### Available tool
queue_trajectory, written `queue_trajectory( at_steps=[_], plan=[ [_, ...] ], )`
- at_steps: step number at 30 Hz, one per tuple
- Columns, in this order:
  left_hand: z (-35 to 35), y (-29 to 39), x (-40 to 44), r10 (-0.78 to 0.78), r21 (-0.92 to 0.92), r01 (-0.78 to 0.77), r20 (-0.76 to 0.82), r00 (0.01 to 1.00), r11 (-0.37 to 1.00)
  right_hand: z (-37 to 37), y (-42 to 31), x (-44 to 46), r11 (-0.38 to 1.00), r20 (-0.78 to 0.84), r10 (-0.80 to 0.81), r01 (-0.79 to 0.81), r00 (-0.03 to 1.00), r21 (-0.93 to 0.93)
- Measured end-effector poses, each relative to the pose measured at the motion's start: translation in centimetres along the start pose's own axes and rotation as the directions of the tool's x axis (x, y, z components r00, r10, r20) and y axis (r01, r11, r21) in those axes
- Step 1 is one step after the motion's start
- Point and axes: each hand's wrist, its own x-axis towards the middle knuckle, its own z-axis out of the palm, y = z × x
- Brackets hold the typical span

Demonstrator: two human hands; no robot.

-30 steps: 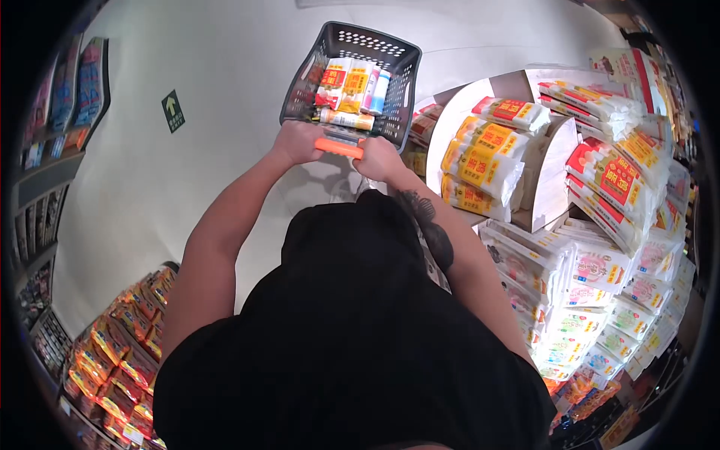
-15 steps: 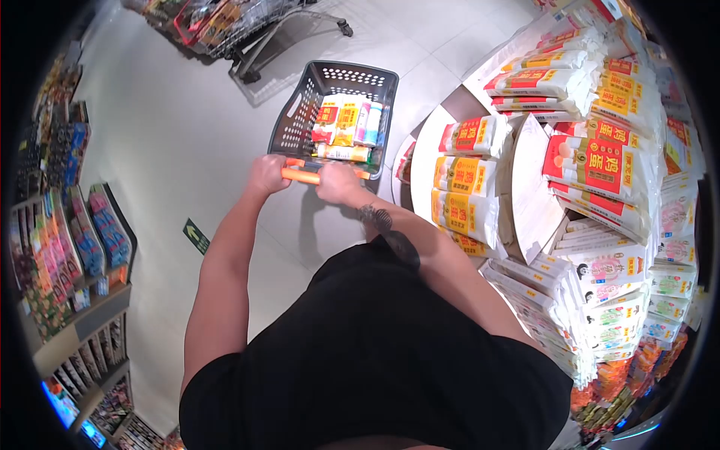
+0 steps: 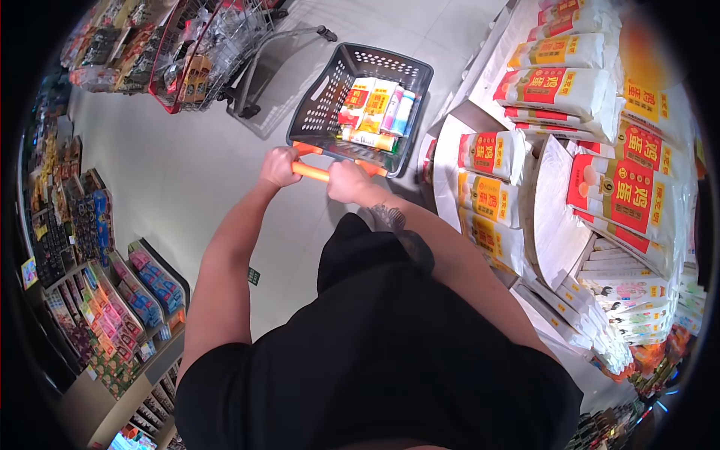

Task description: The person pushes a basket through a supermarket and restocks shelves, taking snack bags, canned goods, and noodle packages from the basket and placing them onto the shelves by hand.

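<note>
My left hand [image 3: 280, 166] is closed round the left end of an orange handle [image 3: 311, 172]. Further right on that same bar, my right hand [image 3: 347, 181] also grips it with wrapped fingers. The handle belongs to a dark grey shopping basket [image 3: 315, 129] with perforated walls, low over the floor ahead of me. Inside stand a red-and-white packet [image 3: 352, 107], a yellow-and-white packet [image 3: 376, 106], and a pink tube-like item [image 3: 392, 111] beside a blue-and-white one [image 3: 406, 112]. An orange-and-white tube [image 3: 367, 139] with a green end lies across them, nearest me.
On my right, a curved display shelf [image 3: 551, 214] holds stacked red, yellow and white packs [image 3: 626, 191]. A metal shopping cart [image 3: 196, 56] loaded with bagged goods is ahead on the left. Racks of colourful packages [image 3: 109, 315] line the left. Pale tiled floor [image 3: 157, 176] runs between.
The basket sits further right and slightly higher in view, both hands still on its handle. The cart and left racks show more fully, and the floor sign has slipped partly behind my arm.
</note>
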Motion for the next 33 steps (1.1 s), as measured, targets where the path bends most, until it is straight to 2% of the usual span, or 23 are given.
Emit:
queue_trajectory(
  at_steps=[6,12,14,15,17,18,20,21,22,24,27,28,30,33],
  plan=[
    [-0.8,-2.1,6.2,0.104,0.002,-0.104,0.019,0.994,0.995,-3.1,0.5,2.5,0.994,-0.083,0.086,-0.08,0.993,0.072],
    [-1.5,-2.9,12.4,0.253,0.008,-0.253,0.043,0.967,0.967,-5.2,2.5,4.7,0.992,-0.284,0.044,-0.009,0.958,0.124],
    [-2.0,-2.5,14.2,0.214,-0.043,-0.212,0.054,0.975,0.976,-5.6,3.8,5.6,0.994,-0.443,-0.089,0.11,0.892,0.022],
    [-2.4,-2.6,15.4,0.206,0.041,-0.213,0.123,0.971,0.976,-5.9,4.5,6.0,0.997,-0.465,-0.065,0.081,0.883,0.014],
    [-3.1,-2.3,17.7,0.245,0.006,-0.248,0.126,0.961,0.969,-6.4,5.4,6.9,0.989,-0.626,-0.146,0.11,0.766,-0.097],
    [-4.0,-1.9,18.0,0.24,-0.007,-0.242,0.162,0.957,0.97,-6.4,5.5,7.2,0.992,-0.636,-0.126,0.098,0.762,-0.079],
    [-4.0,-1.7,19.6,0.256,-0.018,-0.258,0.215,0.942,0.966,-6.7,6.6,8.3,0.991,-0.719,-0.048,-0.06,0.693,-0.123],
    [-3.9,-1.7,20.4,0.254,-0.019,-0.256,0.208,0.945,0.966,-8.1,5.4,7.6,0.98,-0.67,0.124,-0.195,0.732,-0.032],
    [-3.9,-1.7,21.3,0.254,-0.016,-0.255,0.191,0.948,0.967,-9.8,4.4,7.0,0.977,-0.682,0.139,-0.211,0.718,-0.023],
    [-4.0,-1.4,23.0,0.258,-0.012,-0.262,0.224,0.94,0.965,-12.8,3.0,6.4,0.924,-0.501,0.336,-0.381,0.798,0.013],
    [-5.1,-0.6,25.8,0.164,0.02,-0.193,0.443,0.881,0.981,-14.9,3.1,7.0,0.901,-0.465,0.386,-0.434,0.797,0.006],
    [-5.2,-0.2,26.8,0.189,0.012,-0.216,0.442,0.877,0.976,-15.4,3.7,7.3,0.892,-0.45,0.407,-0.452,0.795,0.008],
    [-5.3,0.2,28.8,0.13,0.016,-0.167,0.559,0.819,0.986,-16.2,4.8,8.2,0.869,-0.505,0.432,-0.495,0.747,0.011],
    [-5.5,1.0,31.2,0.103,0.023,-0.148,0.612,0.784,0.989,-17.9,6.1,9.1,0.862,-0.489,0.436,-0.507,0.755,-0.015]
  ],
)
